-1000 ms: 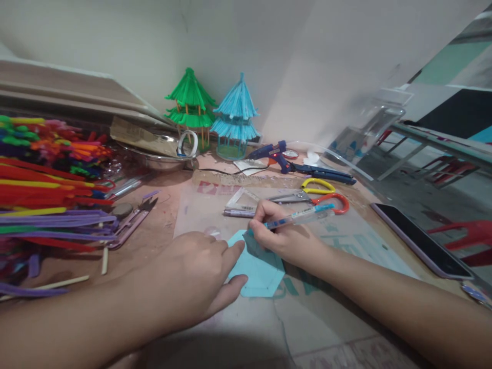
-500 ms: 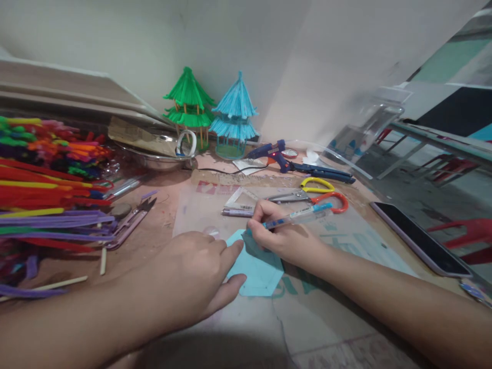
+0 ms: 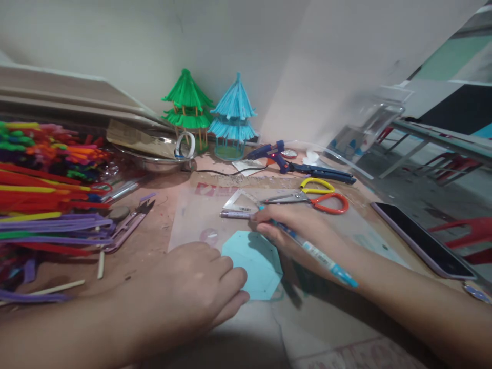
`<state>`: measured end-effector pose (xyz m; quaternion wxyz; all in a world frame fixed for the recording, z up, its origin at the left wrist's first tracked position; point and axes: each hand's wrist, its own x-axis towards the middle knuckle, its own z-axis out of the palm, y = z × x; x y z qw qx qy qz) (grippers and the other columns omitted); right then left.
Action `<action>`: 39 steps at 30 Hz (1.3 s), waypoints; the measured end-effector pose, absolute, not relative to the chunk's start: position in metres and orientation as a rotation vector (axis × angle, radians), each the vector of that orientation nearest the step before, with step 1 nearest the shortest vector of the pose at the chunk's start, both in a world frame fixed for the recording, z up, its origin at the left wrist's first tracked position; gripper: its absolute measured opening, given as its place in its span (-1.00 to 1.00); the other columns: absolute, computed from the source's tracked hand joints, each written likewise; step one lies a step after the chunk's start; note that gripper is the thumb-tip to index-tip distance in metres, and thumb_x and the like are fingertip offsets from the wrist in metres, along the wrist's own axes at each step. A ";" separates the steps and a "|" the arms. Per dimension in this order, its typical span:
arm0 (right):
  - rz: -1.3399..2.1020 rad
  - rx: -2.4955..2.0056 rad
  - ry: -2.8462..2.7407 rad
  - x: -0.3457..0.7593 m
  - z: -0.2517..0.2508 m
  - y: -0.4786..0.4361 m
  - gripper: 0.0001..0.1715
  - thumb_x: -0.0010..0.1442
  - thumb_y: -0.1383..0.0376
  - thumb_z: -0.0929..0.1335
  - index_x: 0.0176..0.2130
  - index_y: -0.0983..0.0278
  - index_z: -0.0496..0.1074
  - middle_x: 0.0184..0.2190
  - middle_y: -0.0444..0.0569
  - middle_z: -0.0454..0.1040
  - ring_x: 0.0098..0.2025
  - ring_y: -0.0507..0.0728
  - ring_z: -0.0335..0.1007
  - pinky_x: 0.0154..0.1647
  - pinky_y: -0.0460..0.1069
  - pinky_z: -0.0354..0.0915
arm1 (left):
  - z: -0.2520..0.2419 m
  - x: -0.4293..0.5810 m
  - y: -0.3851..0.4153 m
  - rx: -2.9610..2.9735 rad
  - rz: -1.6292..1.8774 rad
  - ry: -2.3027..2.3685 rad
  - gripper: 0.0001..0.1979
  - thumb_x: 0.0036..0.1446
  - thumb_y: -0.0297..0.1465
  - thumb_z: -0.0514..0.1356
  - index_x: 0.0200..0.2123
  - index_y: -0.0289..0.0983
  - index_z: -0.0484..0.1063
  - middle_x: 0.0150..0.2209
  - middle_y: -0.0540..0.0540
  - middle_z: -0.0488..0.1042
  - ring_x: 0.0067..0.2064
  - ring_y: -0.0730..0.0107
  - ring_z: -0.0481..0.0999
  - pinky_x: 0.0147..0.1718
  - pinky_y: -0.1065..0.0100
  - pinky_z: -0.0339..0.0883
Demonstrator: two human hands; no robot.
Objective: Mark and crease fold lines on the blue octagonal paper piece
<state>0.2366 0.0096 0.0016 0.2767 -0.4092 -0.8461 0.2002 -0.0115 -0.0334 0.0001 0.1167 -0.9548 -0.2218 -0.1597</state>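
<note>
A light blue paper octagon [image 3: 255,264] with small dark marks near its corners lies on the plastic-covered work surface. My left hand [image 3: 203,284] is closed at its left edge, thumb and forefinger close together on the paper. In my right hand [image 3: 295,230], a clear pen with blue ends [image 3: 321,256] slants back across the palm. That hand's fingertips are at the right end of a slim purple stick-like tube [image 3: 234,214]. Just behind the tube is a clear triangle ruler [image 3: 240,201]. Scissors [image 3: 307,197] with yellow and red handles lie beyond my right hand.
Pipe cleaners [image 3: 49,189] are heaped at the left, near pink thread snips [image 3: 130,225]. Green [image 3: 188,110] and blue [image 3: 233,118] model pavilions stand by the wall. A glue gun [image 3: 272,154] with a lit red light, a metal bowl [image 3: 154,163] and a phone [image 3: 421,241] sit around.
My right hand has lifted off the paper toward the purple tube, and the pen has swung to point back along my forearm. My left fingers have curled in closer together.
</note>
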 end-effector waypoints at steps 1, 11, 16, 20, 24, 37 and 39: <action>0.546 -1.075 -2.317 0.238 0.002 0.008 -0.91 0.32 0.27 0.38 -0.18 0.15 0.54 -0.28 -0.05 0.62 -0.22 0.21 0.53 -0.19 0.03 0.33 | -0.001 -0.011 -0.032 -2.801 -0.464 -0.662 -0.67 0.46 -0.35 0.05 -0.40 -0.17 0.44 -0.53 0.01 0.47 -0.51 0.28 0.41 -0.44 0.27 0.19; 0.585 -1.004 -2.380 0.236 -0.020 0.011 -0.74 0.31 0.35 0.38 -0.01 0.14 0.45 -0.04 0.00 0.59 -0.01 0.24 0.52 -0.01 0.08 0.38 | -0.002 -0.011 -0.029 -2.817 -0.449 -0.684 -0.64 0.47 -0.37 0.00 -0.41 -0.17 0.44 -0.55 0.03 0.45 -0.55 0.30 0.41 -0.49 0.27 0.19; 0.607 -0.980 -2.388 0.235 -0.023 0.013 -0.72 0.32 0.31 0.37 0.03 0.14 0.46 -0.03 0.01 0.54 0.02 0.23 0.49 0.00 0.08 0.40 | -0.003 -0.010 -0.028 -2.793 -0.474 -0.656 -0.58 0.49 -0.36 -0.07 -0.41 -0.17 0.42 -0.57 0.02 0.44 -0.57 0.26 0.39 -0.51 0.26 0.18; 0.580 -1.033 -2.364 0.231 -0.014 0.010 -0.80 0.31 0.34 0.33 -0.06 0.17 0.42 -0.13 -0.04 0.51 -0.11 0.17 0.47 -0.10 0.03 0.37 | -0.003 -0.010 -0.028 -2.777 -0.476 -0.643 -0.60 0.48 -0.36 -0.04 -0.41 -0.18 0.42 -0.56 0.00 0.45 -0.55 0.26 0.41 -0.49 0.28 0.19; 0.653 -1.161 -2.293 0.231 -0.010 0.009 -0.87 0.33 0.28 0.29 -0.09 0.18 0.35 -0.28 -0.12 0.49 -0.32 0.10 0.39 -0.31 -0.04 0.26 | -0.003 -0.010 -0.028 -2.767 -0.503 -0.633 -0.60 0.49 -0.37 -0.07 -0.39 -0.18 0.44 -0.55 -0.01 0.46 -0.53 0.26 0.43 -0.43 0.28 0.27; 0.459 -1.164 -2.258 0.229 0.011 0.002 -0.72 0.39 0.12 0.32 -0.13 0.18 0.58 -0.27 0.01 0.63 -0.23 0.21 0.53 -0.27 0.03 0.31 | -0.006 -0.013 -0.027 -2.726 -0.310 -0.776 -0.60 0.36 -0.19 0.19 0.06 -0.36 0.57 -0.38 -0.24 0.67 -0.39 0.01 0.65 -0.43 0.16 0.49; 0.628 -1.103 -2.136 0.225 0.007 0.004 -0.63 0.42 0.10 0.27 -0.11 0.18 0.62 -0.32 -0.01 0.63 -0.26 0.19 0.54 -0.24 0.05 0.35 | -0.007 -0.012 -0.026 -2.745 -0.307 -0.785 -0.61 0.36 -0.19 0.19 0.06 -0.34 0.57 -0.35 -0.24 0.67 -0.37 0.01 0.66 -0.42 0.16 0.49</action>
